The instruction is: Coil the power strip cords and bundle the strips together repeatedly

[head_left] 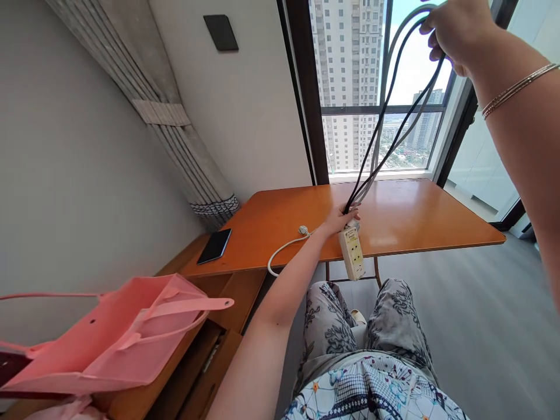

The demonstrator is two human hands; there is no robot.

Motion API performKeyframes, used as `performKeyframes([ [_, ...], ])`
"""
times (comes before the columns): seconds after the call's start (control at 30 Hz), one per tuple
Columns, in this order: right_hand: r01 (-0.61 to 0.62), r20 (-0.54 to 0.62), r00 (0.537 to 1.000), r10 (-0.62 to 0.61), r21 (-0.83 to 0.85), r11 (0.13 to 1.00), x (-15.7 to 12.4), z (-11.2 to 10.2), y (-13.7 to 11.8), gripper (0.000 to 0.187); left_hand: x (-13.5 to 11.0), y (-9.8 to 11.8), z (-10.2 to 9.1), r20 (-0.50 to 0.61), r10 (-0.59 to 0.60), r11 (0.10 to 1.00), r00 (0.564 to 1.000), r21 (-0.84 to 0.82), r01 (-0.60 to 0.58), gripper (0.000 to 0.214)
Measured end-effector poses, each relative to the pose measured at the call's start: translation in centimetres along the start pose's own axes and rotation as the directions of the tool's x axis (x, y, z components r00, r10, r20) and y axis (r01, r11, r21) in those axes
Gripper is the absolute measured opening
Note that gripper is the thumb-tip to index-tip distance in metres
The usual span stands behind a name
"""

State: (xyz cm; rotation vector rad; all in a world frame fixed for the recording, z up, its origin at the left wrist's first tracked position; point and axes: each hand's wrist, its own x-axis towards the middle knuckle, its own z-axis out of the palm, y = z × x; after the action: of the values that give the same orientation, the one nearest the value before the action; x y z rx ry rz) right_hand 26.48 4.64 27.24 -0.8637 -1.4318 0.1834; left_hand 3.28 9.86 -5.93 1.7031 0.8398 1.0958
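Head view: I sit facing a wooden table (420, 216), a window (352, 64) beyond it, patterned trousers (330, 326) below; daylight falls straight onto the work
Right hand (457, 32): raised high at the top edge of view, fingers curled closed round the top of the loops; likely up there so that the cords hang long rather than bunch
Left hand (343, 220): low, over the near table edge, closed round the gathered lower ends; seems to pinch them into one neck
Black cord (413, 109) and grey cord (385, 67): side by side in long loops between my hands, drawn fairly straight, I judge by the spread of my arms
Power strip (352, 254): hanging just below my left hand, tilted, past the table edge above the gap before my knees, sockets facing me
White plug (303, 230): on the table, its cord dropping over the edge behind my left forearm; cannot tell where it joins
Phone (214, 245): flat on the table's left end, well apart from the cords, out of their way
Pink bag (118, 332): left of me, mouth open
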Motion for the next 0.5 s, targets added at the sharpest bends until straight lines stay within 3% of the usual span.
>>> performKeyframes([
  [0.07, -0.139, -0.001, 0.990, 0.139, -0.106, 0.985, 0.3, -1.6, 1.9, 0.041, -0.7, 0.4, -1.5, 0.046, -0.001, 1.000, 0.999, 0.012, 0.001, 0.048],
  [0.13, -0.301, 0.037, 0.951, 0.307, -0.112, 0.947, 0.0, -3.2, 3.5, 0.045, -1.3, 0.8, -2.9, 0.078, -0.024, 1.000, 0.997, 0.022, 0.022, 0.044],
  [0.3, -0.482, 0.214, 0.858, 0.467, 0.020, 0.876, -3.7, -6.6, 6.2, 0.037, -2.9, 2.0, -5.6, 0.147, -0.068, 0.997, 0.987, -0.011, 0.071, 0.039],
  [0.33, -0.471, 0.240, 0.859, 0.452, 0.023, 0.882, -4.8, -7.0, 6.6, 0.032, -3.2, 2.3, -6.0, 0.169, -0.077, 0.997, 0.983, -0.013, 0.081, 0.039],
  [0.43, -0.243, 0.139, 0.960, 0.242, -0.007, 0.970, -8.3, -7.5, 8.0, 0.023, -4.1, 3.6, -6.6, 0.199, -0.064, 0.996, 0.978, -0.053, 0.076, 0.040],
  [0.5, -0.136, 0.149, 0.978, 0.145, -0.065, 0.989, -10.4, -7.6, 9.1, 0.026, -4.5, 4.3, -6.6, 0.180, -0.021, 0.991, 0.983, -0.123, 0.043, 0.044],
])
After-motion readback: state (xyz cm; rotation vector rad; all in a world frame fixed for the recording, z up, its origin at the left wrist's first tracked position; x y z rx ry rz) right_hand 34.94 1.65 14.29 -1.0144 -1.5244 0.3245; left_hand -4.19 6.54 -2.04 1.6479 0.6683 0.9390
